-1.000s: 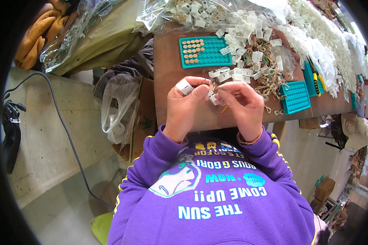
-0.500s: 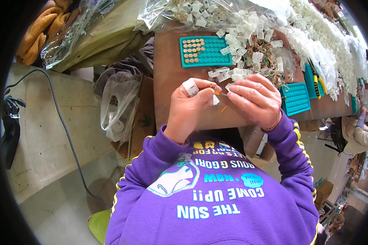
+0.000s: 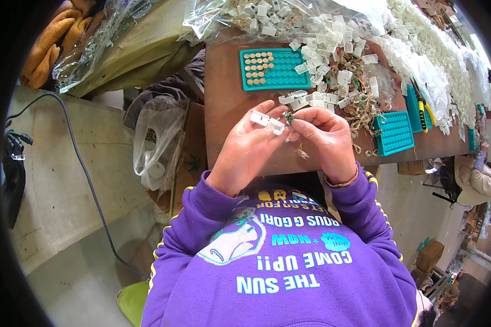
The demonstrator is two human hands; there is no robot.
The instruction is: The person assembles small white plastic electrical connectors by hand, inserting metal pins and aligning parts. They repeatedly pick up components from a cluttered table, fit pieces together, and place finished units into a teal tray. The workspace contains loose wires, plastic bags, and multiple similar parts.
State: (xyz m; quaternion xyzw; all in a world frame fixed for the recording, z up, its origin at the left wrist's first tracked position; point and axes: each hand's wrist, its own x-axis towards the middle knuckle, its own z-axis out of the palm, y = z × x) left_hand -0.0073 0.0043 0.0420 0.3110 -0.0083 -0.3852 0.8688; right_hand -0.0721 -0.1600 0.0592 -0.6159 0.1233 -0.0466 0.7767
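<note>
1. A brown surface is seen from above, with a grey concrete floor on the left.
2. Many small white plastic pieces are piled on the far side of the surface, and some brown wiry bits are mixed in with them.
3. A teal tray with round tan discs in its left part is laid near the far edge; a second teal tray is laid to the right.
4. A clear plastic bag is hung beside the left edge of the surface.
5. Since a second ago, both hands have been raised a little and moved slightly away from the body. The right hand, which was held further right half a second ago, has been brought back against the left.
6. The left hand is held palm up with the fingers curled. A small white clip is pinched between its thumb and fingertips, above the near part of the surface.
7. The right hand is bent at the wrist, knuckles up. Its fingers are closed on a tiny dark part, which is pressed to the end of the white clip.
8. The fingertips of both hands are touching each other.
9. Purple sleeves are worn on both forearms.
</note>
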